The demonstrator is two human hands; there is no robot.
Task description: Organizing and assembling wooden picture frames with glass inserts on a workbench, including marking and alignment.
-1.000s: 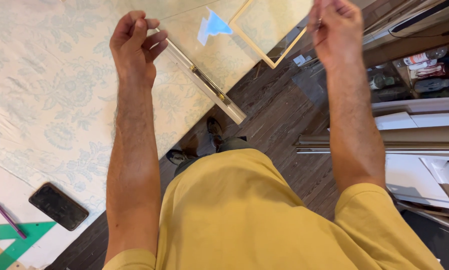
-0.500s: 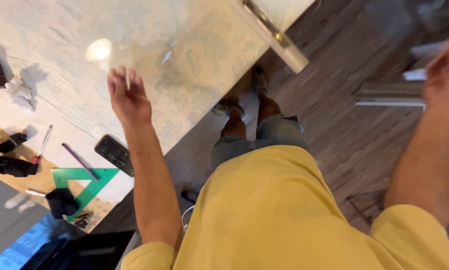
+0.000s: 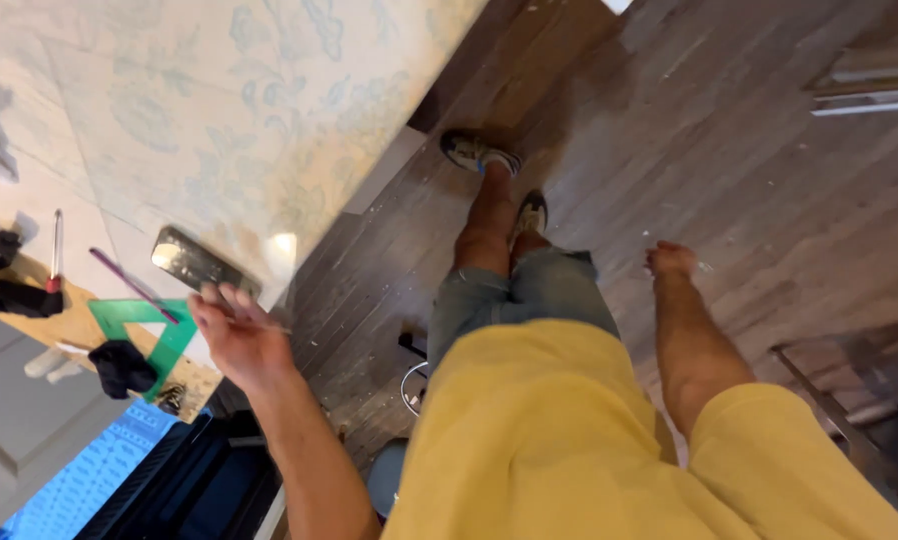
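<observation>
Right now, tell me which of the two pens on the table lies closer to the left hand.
The purple pen, slanted across the green triangle ruler, just left of the left hand. The red-tipped pen lies farther off, near the black clip.

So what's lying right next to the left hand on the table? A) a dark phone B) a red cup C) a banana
A: the left hand hovers, fingers spread, beside a dark phone lying flat at the table edge; no cup or banana shows.
</observation>
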